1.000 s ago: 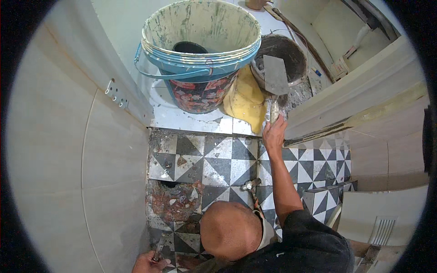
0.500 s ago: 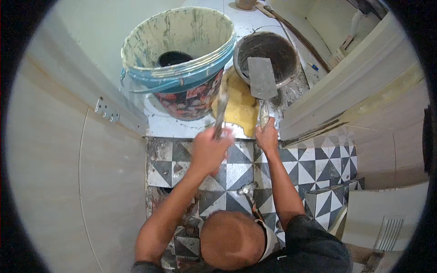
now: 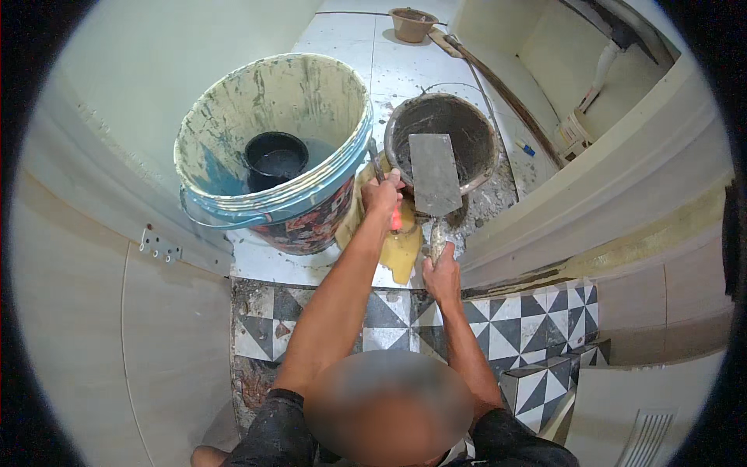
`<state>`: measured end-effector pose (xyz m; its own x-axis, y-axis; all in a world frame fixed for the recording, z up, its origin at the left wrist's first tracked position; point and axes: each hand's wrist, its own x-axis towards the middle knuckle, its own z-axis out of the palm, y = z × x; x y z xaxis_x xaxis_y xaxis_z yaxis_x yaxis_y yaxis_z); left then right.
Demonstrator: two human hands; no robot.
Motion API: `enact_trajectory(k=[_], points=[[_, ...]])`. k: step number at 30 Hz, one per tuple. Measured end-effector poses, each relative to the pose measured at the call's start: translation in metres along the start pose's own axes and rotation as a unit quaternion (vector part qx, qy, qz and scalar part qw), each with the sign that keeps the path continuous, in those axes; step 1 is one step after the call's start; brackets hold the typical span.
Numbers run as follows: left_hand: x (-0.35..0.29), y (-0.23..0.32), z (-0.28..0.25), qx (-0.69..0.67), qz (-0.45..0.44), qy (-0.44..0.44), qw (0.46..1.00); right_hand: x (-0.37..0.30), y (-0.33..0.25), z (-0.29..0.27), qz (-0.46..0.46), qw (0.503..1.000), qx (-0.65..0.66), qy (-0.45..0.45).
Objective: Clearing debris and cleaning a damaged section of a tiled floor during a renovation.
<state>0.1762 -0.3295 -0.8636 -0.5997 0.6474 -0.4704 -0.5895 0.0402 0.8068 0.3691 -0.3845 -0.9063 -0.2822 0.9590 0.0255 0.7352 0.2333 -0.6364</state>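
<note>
My right hand (image 3: 443, 272) is closed round the handle of a trowel (image 3: 436, 175). Its flat, roughly rectangular grey blade overlaps the near rim of a dark mortar bucket (image 3: 486, 159), whose inside is smeared with residue. Farther left, my left hand (image 3: 383, 194) grips a narrow hand tool (image 3: 376, 159); a dark end sticks out ahead of the fist and a red part shows below it. Its exact kind is unclear. Beside that hand stands a large blue paint bucket (image 3: 272, 214), cream-splashed inside, holding a small black tub (image 3: 276, 158) and some liquid.
A yellow sheet (image 3: 402, 261) lies under my hands on the white floor. Black-and-white patterned tiles (image 3: 521, 311) cover the near floor. A door frame (image 3: 576, 202) bounds the right side. Farther off are a brown bowl (image 3: 412, 27) and a long wooden stick (image 3: 506, 97).
My left hand has reached forward with its tool, to between the two buckets. The view has shifted, so the buckets sit lower in it. The trowel stays in my right hand by the mortar bucket.
</note>
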Motion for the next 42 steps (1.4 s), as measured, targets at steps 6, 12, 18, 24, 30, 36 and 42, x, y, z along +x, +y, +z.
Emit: enact_trajectory(k=[6,12,18,24,30,36,42], points=[[0.014,0.001,0.011,0.153,0.059,0.043,0.985,-0.011,-0.011,-0.003,0.020,1.000,-0.002,-0.014],[0.034,0.000,0.016,0.232,-0.013,0.074,0.970,-0.048,0.007,-0.003,0.018,1.000,-0.014,-0.015],[0.035,0.007,0.011,0.234,-0.016,0.040,0.971,-0.111,0.031,-0.023,0.026,0.998,-0.036,-0.045],[0.021,0.021,-0.009,0.209,-0.033,-0.004,0.977,-0.154,0.004,-0.050,0.092,0.992,-0.008,-0.091],[0.008,0.013,0.009,0.195,-0.019,-0.005,0.981,-0.044,-0.023,-0.065,0.051,0.795,0.569,-0.206],[0.063,-0.006,-0.035,0.251,0.005,-0.011,0.968,-0.096,-0.007,-0.030,0.209,0.784,0.544,-0.215],[-0.092,-0.004,0.016,0.339,0.095,-0.048,0.935,-0.206,-0.048,-0.086,0.327,0.768,0.541,-0.102]])
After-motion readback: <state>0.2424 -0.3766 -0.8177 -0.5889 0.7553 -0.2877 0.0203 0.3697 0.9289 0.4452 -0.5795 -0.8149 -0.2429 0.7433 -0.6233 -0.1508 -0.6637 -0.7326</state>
